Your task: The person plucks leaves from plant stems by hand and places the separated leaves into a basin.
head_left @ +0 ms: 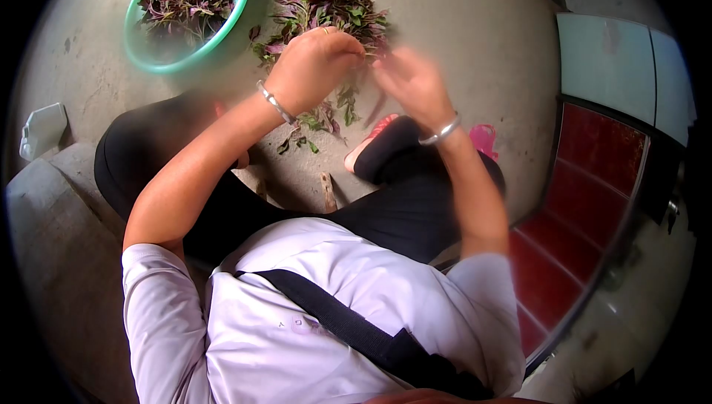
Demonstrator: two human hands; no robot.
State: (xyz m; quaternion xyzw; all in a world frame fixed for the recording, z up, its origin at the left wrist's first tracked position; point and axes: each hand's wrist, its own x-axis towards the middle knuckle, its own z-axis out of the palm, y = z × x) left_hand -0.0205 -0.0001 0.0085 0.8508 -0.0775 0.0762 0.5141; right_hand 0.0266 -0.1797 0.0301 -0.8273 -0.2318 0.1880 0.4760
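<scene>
My left hand (315, 63) is closed in a pinch, with a ring on one finger and a bangle at the wrist. A blurred reddish amaranth sprig (377, 103) hangs between my hands, and its upper end meets my left fingertips. Motion smears my right hand (415, 86), whose fingers point toward the left ones; whether they grip anything is unclear. Just beyond both hands lies a heap of red-green amaranth (330, 3) on the floor. Loose leaves (319, 123) are scattered below my hands, between my feet.
A green plastic basin (133, 48) with amaranth sprigs (194, 5) stands at the upper left on the concrete floor (475, 11). A translucent plastic container (44, 131) lies at far left. A pink item (483, 139) is beside my right knee. Red tiles (593, 159) and pale panels (608, 63) border the right.
</scene>
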